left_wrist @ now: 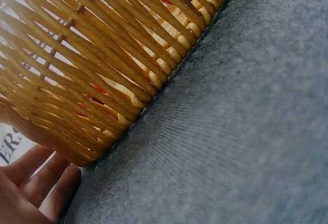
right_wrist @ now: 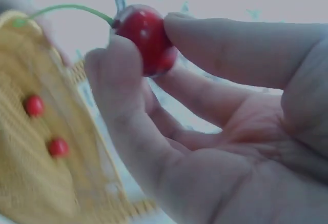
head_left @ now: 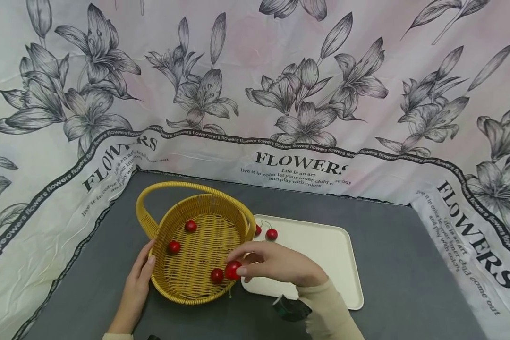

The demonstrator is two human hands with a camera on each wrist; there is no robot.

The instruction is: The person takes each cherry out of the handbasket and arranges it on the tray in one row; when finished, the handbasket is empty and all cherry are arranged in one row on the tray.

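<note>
A yellow wicker basket [head_left: 195, 297] with a tall handle holds several red cherries, one of them [head_left: 191, 226] toward the back. My left hand [head_left: 137, 288] rests against the basket's left side; in the left wrist view its fingers [left_wrist: 43, 178] touch the woven wall. Over the basket's right front rim, my right hand [head_left: 276, 264] pinches a cherry [head_left: 233, 270] between thumb and finger. The right wrist view shows that cherry [right_wrist: 146, 39] with a green stem, held by the right hand [right_wrist: 205, 131]. Close by it in the basket lies another cherry [head_left: 217, 276].
A cream tray [head_left: 323, 255] stands right of the basket, partly under my right forearm. Two cherries lie at its back left, one [head_left: 271, 234] in full view, the other partly behind the basket handle. Flower-printed cloth [head_left: 297, 118] rises behind the grey table surface [head_left: 399, 264].
</note>
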